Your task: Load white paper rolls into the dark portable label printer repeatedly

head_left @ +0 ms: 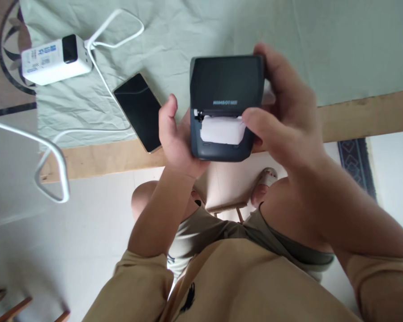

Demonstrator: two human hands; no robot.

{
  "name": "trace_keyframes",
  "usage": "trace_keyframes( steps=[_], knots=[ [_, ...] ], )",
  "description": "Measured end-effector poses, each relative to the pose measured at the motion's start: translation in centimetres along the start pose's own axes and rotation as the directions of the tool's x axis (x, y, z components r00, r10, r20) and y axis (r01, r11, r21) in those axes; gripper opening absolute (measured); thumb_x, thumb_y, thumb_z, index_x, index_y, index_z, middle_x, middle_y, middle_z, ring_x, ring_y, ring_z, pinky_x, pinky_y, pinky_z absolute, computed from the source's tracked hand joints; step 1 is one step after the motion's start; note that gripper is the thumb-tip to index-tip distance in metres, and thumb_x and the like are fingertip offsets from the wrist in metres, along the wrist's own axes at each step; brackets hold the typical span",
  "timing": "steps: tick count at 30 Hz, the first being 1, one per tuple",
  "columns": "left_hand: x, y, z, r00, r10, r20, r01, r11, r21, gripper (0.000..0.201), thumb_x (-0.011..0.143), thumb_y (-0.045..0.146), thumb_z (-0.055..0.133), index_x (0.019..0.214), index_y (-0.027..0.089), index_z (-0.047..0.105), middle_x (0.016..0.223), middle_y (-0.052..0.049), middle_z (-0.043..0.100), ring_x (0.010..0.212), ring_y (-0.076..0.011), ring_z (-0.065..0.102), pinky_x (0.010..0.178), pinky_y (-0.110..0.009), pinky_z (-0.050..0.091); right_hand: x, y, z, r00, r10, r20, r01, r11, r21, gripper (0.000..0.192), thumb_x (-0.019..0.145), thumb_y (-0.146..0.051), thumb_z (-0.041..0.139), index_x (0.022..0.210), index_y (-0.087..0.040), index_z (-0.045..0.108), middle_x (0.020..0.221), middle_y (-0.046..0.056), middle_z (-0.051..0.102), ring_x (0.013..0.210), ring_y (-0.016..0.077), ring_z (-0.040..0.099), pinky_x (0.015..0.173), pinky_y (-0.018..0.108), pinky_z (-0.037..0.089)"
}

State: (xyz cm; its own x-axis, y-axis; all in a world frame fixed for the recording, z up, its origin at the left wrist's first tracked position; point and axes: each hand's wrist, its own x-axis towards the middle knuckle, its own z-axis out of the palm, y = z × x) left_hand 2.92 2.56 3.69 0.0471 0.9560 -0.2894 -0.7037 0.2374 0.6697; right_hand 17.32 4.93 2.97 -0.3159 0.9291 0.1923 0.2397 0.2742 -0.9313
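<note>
A dark label printer (pixel 226 82) is held up in front of me, over the table's front edge. White label paper (pixel 221 129) shows in the opening at its lower front. My left hand (pixel 183 145) supports the printer from the left and below, its thumb pointing up and its fingers hidden behind the body. On the right side, my right hand (pixel 290 112) grips the printer, with the thumb touching the right end of the paper. A bit of something white shows between the right-hand fingers and the printer; I cannot make out what it is.
A black-screened phone (pixel 139 112) lies on the green tablecloth (pixel 174 27), left of my left hand. Farther left stands a white power bank (pixel 58 60) with a white cable (pixel 97 71). The table's wooden edge (pixel 100 158) runs before my knees. A stool (pixel 228 179) is below.
</note>
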Motion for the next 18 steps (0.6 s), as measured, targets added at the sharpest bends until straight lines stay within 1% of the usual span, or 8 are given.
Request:
trace_keyframes(
  steps=[2,5,8,10,11,13,15,18],
  knots=[
    [0.1,-0.4,-0.3,0.996,0.023,0.088,-0.021,1.0,-0.013,0.041,0.088,0.044,0.032,0.087,0.014,0.061,0.107,-0.005,0.066,0.127,-0.0262,0.047,0.102,-0.038,0.043,0.6,-1.1,-0.5,0.987,-0.044,-0.155,0.028,0.994,-0.108,0.048,0.081,-0.034,0.057,0.127,-0.031,0.044,0.13,-0.002,0.047,0.081,0.0088,0.06,0.045,0.018,0.038],
    [0.4,-1.2,-1.1,0.995,0.053,0.084,-0.054,0.998,0.014,0.027,0.085,0.034,0.042,0.085,0.015,0.061,0.094,-0.006,0.068,0.123,-0.026,0.052,0.099,-0.036,0.046,1.6,-2.6,-1.1,0.916,-0.16,-0.367,0.076,0.97,-0.233,0.014,0.084,-0.033,0.055,0.094,-0.023,0.052,0.101,0.0,0.054,0.078,0.0088,0.061,0.049,0.02,0.041],
    [0.6,-1.5,-1.4,0.998,0.063,0.017,-0.064,0.996,0.058,0.02,0.082,0.033,0.047,0.083,0.018,0.06,0.087,-0.005,0.068,0.12,-0.0273,0.054,0.095,-0.035,0.049,2.3,-3.2,-1.2,0.872,-0.22,-0.438,0.125,0.964,-0.235,0.023,0.086,-0.032,0.053,0.069,-0.02,0.044,0.069,-0.001,0.048,0.059,0.0071,0.057,0.046,0.022,0.038],
    [0.6,-1.5,-1.4,0.998,0.062,0.019,-0.063,0.996,0.059,0.02,0.083,0.034,0.047,0.08,0.018,0.059,0.088,-0.005,0.068,0.119,-0.0276,0.055,0.093,-0.036,0.05,2.3,-3.0,-1.2,0.896,-0.231,-0.379,0.126,0.951,-0.282,0.018,0.085,-0.027,0.053,0.069,-0.019,0.048,0.07,0.0,0.053,0.057,0.0074,0.056,0.047,0.023,0.038],
    [0.5,-1.5,-1.3,0.998,0.057,0.035,-0.059,0.997,0.056,0.021,0.083,0.034,0.047,0.08,0.018,0.059,0.088,-0.005,0.067,0.119,-0.0274,0.055,0.093,-0.036,0.05,2.2,-2.8,-1.2,0.929,-0.229,-0.29,0.116,0.925,-0.362,0.013,0.084,-0.025,0.053,0.073,-0.019,0.052,0.074,0.0,0.057,0.059,0.0078,0.056,0.049,0.024,0.039],
    [0.5,-1.4,-1.3,0.997,0.045,0.066,-0.049,0.997,0.062,0.019,0.082,0.033,0.049,0.085,0.018,0.061,0.087,-0.004,0.067,0.118,-0.0262,0.055,0.092,-0.035,0.05,2.0,-2.5,-1.2,0.979,-0.193,-0.07,0.119,0.81,-0.574,0.008,0.08,-0.025,0.054,0.082,-0.021,0.061,0.083,-0.001,0.065,0.067,0.0114,0.059,0.056,0.027,0.041],
    [0.4,-1.5,-1.3,0.997,0.042,0.07,-0.047,0.996,0.074,0.017,0.081,0.031,0.053,0.089,0.019,0.061,0.085,-0.004,0.066,0.115,-0.0248,0.057,0.091,-0.033,0.05,1.9,-2.4,-1.2,0.987,-0.132,0.095,0.159,0.668,-0.727,0.013,0.077,-0.026,0.056,0.087,-0.024,0.064,0.09,-0.002,0.067,0.077,0.0173,0.062,0.062,0.03,0.042],
    [0.4,-1.7,-1.4,0.996,0.03,0.084,-0.037,0.996,0.08,0.015,0.08,0.03,0.055,0.092,0.022,0.061,0.077,-0.003,0.064,0.106,-0.0239,0.061,0.081,-0.031,0.052,2.0,-2.8,-1.5,0.982,0.002,0.187,0.157,0.536,-0.83,0.022,0.079,-0.032,0.053,0.099,-0.028,0.061,0.094,0.0,0.068,0.085,0.0247,0.064,0.061,0.033,0.04]
  ],
)
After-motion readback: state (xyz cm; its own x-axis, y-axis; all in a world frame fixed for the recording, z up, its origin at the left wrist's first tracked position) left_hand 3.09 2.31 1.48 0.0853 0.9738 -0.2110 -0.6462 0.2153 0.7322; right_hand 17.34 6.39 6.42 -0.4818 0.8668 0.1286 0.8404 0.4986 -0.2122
